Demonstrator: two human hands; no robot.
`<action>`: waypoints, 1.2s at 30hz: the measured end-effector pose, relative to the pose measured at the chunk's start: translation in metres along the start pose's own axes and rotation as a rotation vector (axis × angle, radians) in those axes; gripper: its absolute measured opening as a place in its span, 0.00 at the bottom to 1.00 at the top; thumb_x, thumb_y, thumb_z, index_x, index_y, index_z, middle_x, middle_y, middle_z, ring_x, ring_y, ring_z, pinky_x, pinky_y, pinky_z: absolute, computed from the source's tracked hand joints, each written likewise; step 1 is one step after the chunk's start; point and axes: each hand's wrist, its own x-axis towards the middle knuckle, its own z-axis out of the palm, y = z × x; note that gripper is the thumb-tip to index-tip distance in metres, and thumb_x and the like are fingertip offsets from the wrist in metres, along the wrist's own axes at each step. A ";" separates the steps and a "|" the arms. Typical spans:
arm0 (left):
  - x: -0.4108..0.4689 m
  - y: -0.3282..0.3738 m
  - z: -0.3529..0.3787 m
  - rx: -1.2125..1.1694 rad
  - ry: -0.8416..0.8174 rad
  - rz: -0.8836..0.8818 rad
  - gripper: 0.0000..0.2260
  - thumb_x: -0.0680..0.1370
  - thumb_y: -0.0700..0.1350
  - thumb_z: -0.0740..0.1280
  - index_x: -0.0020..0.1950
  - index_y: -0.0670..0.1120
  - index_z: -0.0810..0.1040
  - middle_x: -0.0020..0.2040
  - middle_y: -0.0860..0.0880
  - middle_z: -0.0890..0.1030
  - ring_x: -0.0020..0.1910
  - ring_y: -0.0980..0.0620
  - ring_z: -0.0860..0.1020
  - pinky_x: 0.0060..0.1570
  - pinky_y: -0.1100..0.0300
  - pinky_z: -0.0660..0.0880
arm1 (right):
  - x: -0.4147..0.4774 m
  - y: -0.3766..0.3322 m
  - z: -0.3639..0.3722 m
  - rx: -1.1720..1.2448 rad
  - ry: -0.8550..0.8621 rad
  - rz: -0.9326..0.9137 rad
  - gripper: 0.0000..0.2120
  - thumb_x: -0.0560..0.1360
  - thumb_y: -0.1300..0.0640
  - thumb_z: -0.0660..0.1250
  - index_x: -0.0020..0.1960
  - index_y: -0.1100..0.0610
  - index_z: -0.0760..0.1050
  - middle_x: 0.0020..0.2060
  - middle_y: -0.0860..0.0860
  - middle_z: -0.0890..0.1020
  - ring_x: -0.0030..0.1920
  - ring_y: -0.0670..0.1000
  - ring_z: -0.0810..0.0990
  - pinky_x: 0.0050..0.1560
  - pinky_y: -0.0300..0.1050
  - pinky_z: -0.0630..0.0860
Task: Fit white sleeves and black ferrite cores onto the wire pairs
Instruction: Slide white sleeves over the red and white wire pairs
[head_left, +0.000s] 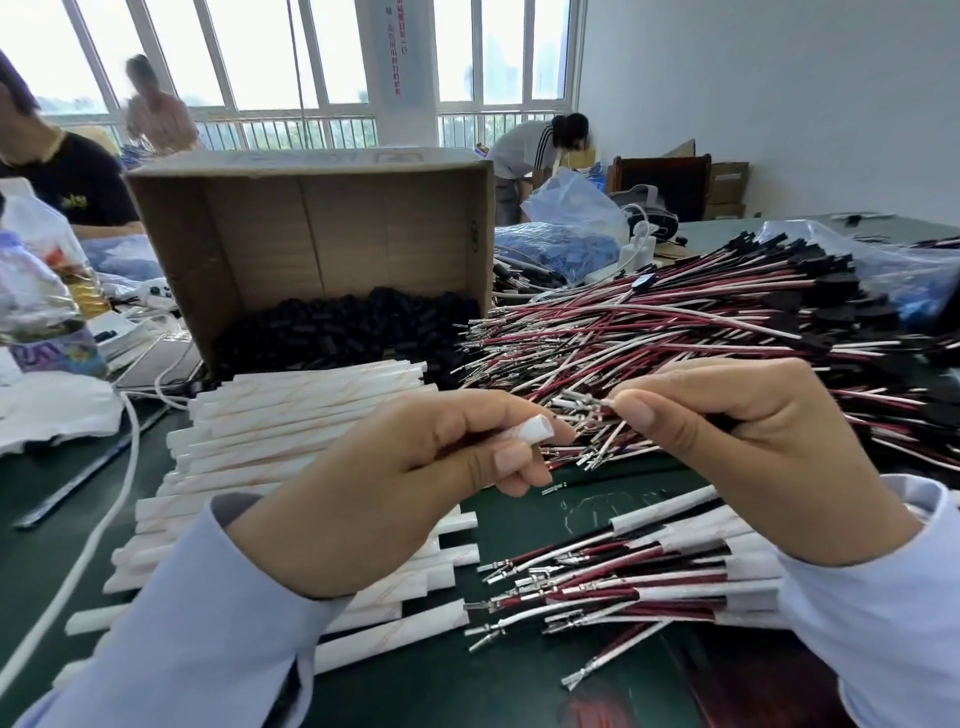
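My left hand (415, 478) pinches a white sleeve (535, 430) whose open end points right. My right hand (737, 447) grips a wire pair (582, 401), its metal terminals aimed at the sleeve's mouth a short gap away. A stack of loose white sleeves (291, 431) lies under my left arm. Black ferrite cores (343, 327) fill the bottom of an open cardboard box (311, 228). A big heap of red and white wire pairs (675, 332) spreads at the right. Sleeved wire pairs (649, 587) lie under my right wrist.
The green table (582, 509) shows between the piles. A white cable (104, 519) runs along the left. Plastic bags and a bottle (36, 296) stand far left, with blue parts in bags (561, 244) behind the heap. Other people work at the back.
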 end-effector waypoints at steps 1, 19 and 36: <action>0.000 0.000 0.000 0.008 -0.009 0.006 0.09 0.77 0.42 0.63 0.52 0.47 0.81 0.41 0.54 0.82 0.43 0.57 0.80 0.46 0.66 0.75 | 0.000 0.000 0.000 -0.023 -0.025 -0.004 0.08 0.74 0.50 0.67 0.51 0.47 0.82 0.31 0.54 0.81 0.31 0.54 0.77 0.29 0.44 0.74; -0.001 0.004 0.001 -0.033 -0.024 -0.010 0.08 0.78 0.43 0.61 0.48 0.48 0.80 0.39 0.56 0.81 0.36 0.60 0.77 0.39 0.72 0.70 | -0.008 -0.005 -0.003 -0.318 0.030 -0.198 0.06 0.74 0.54 0.69 0.50 0.52 0.82 0.27 0.51 0.74 0.27 0.50 0.71 0.28 0.39 0.67; -0.006 0.009 -0.001 0.278 -0.055 -0.005 0.11 0.78 0.47 0.61 0.54 0.47 0.81 0.40 0.57 0.80 0.36 0.58 0.76 0.39 0.70 0.72 | -0.009 -0.008 -0.004 -0.300 -0.144 -0.050 0.12 0.75 0.49 0.65 0.44 0.53 0.85 0.24 0.48 0.70 0.25 0.50 0.70 0.23 0.45 0.66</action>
